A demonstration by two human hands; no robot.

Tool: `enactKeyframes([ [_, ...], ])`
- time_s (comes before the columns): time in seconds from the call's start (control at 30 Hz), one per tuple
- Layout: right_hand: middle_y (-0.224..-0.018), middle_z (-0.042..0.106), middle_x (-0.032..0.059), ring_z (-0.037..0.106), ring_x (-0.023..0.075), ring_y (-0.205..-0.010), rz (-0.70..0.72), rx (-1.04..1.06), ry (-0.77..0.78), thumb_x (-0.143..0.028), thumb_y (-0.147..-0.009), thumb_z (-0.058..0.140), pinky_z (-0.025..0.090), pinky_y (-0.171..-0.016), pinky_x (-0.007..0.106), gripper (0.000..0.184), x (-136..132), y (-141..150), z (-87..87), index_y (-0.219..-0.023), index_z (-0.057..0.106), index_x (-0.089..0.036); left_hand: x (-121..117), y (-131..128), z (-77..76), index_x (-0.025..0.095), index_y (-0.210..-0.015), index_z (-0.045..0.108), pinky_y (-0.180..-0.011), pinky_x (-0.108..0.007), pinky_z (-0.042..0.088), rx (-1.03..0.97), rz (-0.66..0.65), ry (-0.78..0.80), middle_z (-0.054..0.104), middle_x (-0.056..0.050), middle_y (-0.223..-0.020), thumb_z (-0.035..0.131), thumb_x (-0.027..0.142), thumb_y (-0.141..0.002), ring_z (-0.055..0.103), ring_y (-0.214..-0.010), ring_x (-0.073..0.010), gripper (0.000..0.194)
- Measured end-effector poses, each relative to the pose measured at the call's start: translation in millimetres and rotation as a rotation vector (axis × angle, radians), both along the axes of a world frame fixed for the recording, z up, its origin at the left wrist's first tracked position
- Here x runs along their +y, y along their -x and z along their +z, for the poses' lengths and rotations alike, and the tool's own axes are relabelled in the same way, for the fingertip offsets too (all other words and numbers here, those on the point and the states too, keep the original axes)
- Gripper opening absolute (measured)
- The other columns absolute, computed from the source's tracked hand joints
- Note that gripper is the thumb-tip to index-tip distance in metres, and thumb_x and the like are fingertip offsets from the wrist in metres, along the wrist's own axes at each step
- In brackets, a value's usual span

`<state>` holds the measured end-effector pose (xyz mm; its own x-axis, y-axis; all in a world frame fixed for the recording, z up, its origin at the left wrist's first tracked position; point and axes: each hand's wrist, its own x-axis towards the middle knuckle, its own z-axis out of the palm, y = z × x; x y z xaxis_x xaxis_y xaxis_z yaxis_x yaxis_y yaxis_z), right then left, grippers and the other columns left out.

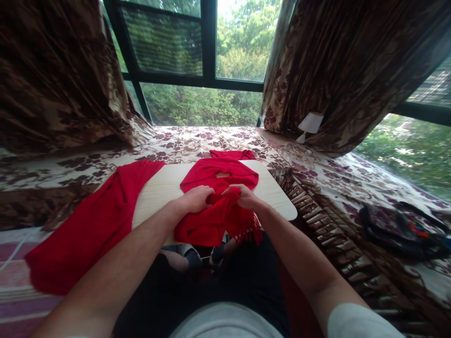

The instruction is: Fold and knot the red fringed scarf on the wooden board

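Note:
A red scarf (204, 228) with a fringed end lies bunched and looped on a pale wooden table (155, 195), and its fringe hangs over the near edge. My left hand (198, 198) is closed on the scarf's left part, its fingertips partly hidden in the cloth. With the thumb and fingers pinched together, my right hand (244, 196) grips a gathered fold just above the fringe. Behind both hands the scarf forms a loop, and a bit of the table shows through the gap in it.
Another stretch of red cloth (95, 225) drapes off the table's left side onto a striped cover (17, 263). A flower-patterned ledge (197, 138) runs below the window. At the right are a white lamp (311, 123) and a dark bag (398, 234). Patterned curtains (56, 70) hang at both sides.

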<state>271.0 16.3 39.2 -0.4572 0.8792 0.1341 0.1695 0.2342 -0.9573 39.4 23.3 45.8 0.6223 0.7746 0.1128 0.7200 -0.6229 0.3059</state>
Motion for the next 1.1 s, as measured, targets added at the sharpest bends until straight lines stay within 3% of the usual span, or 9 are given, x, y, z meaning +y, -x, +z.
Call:
enactKeyframes([
  [0.1,-0.066,0.06,0.0,0.052,0.0137,-0.064,-0.288,-0.001,-0.146,-0.026,-0.065,0.06,0.041,-0.057,0.024,0.009,12,-7,-10.3,-0.067,0.06,-0.017,-4,-11,-0.8,0.021,-0.086,0.068,-0.07,-0.032,0.043,0.053,0.074,-0.024,0.07,-0.009,-0.088,0.063,0.028,-0.078,0.065,-0.082,-0.0242,0.012],
  [0.2,-0.067,0.061,-0.0006,0.05,0.0129,-0.064,-0.405,-0.054,-0.214,-0.024,-0.064,0.056,0.038,-0.057,0.023,0.01,19,-11,-14.7,-0.067,0.061,-0.017,-10,-21,-1.2,0.021,-0.093,0.069,-0.07,-0.034,0.044,0.105,0.143,-0.029,0.072,-0.011,-0.089,0.059,0.034,-0.082,0.067,-0.082,-0.0273,0.019],
  [0.3,-0.063,0.057,-0.0016,0.047,0.0119,-0.06,-0.378,-0.011,-0.116,-0.025,-0.063,0.059,0.034,-0.052,0.023,0.008,14,-10,-9.3,-0.064,0.057,-0.018,-13,-26,-1.8,0.022,-0.126,0.061,-0.072,-0.035,0.045,0.099,0.161,-0.028,0.073,-0.013,-0.106,0.06,0.039,-0.082,0.069,-0.092,-0.0308,0.047],
  [0.4,-0.064,0.058,-0.0014,0.048,0.0117,-0.059,-0.216,0.186,0.069,-0.03,-0.068,0.066,0.038,-0.053,0.024,0.016,2,-3,0.1,-0.067,0.056,-0.018,-14,-29,-2.5,0.027,-0.153,0.033,-0.075,-0.035,0.045,0.061,0.151,-0.022,0.071,-0.013,-0.119,0.06,0.039,-0.084,0.069,-0.099,-0.031,0.075],
  [0.53,-0.069,0.063,0.0002,0.054,0.0131,-0.062,-0.024,0.324,0.222,-0.032,-0.07,0.073,0.042,-0.057,0.024,0.02,-8,4,4.7,-0.071,0.06,-0.017,-14,-34,-4.4,0.029,-0.144,0.047,-0.075,-0.032,0.045,-0.051,0.126,0.053,0.073,-0.01,-0.111,0.055,0.04,-0.089,0.07,-0.095,-0.0273,0.056],
  [0.63,-0.071,0.067,0.0023,0.06,0.0165,-0.067,-0.029,0.356,0.262,-0.032,-0.069,0.075,0.047,-0.06,0.027,0.018,-5,2,1.8,-0.073,0.064,-0.017,-12,-37,-7.8,0.024,-0.115,0.066,-0.073,-0.029,0.045,-0.114,0.181,0.118,0.074,-0.008,-0.098,0.06,0.039,-0.086,0.069,-0.089,-0.0245,0.033],
  [0.73,-0.074,0.07,0.0038,0.063,0.0177,-0.07,-0.096,0.396,0.178,-0.03,-0.068,0.073,0.051,-0.065,0.029,0.016,3,-7,0.1,-0.076,0.067,-0.017,-7,-34,-10.4,0.021,-0.097,0.069,-0.071,-0.028,0.045,-0.165,0.265,0.081,0.073,-0.007,-0.09,0.059,0.029,-0.085,0.067,-0.083,-0.021,0.018],
  [0.87,-0.072,0.07,0.0035,0.062,0.0169,-0.066,-0.227,0.445,0.159,-0.026,-0.063,0.072,0.051,-0.061,0.028,0.016,9,-20,5.7,-0.075,0.066,-0.018,0,-21,-12.1,0.02,-0.113,0.065,-0.071,-0.029,0.045,-0.29,0.383,-0.022,0.069,-0.003,-0.079,0.053,0.02,-0.086,0.064,-0.073,-0.0184,0.03],
  [1.1,-0.075,0.07,0.0056,0.066,0.0206,-0.068,-0.262,0.362,0.319,-0.033,-0.061,0.071,0.053,-0.06,0.031,0.022,-2,-17,18.4,-0.075,0.061,-0.019,-13,-19,-17.9,0.023,-0.137,0.054,-0.077,-0.03,0.049,-0.349,0.094,0.086,0.069,-0.006,-0.103,0.067,0.029,-0.079,0.065,-0.087,-0.0206,0.06],
])
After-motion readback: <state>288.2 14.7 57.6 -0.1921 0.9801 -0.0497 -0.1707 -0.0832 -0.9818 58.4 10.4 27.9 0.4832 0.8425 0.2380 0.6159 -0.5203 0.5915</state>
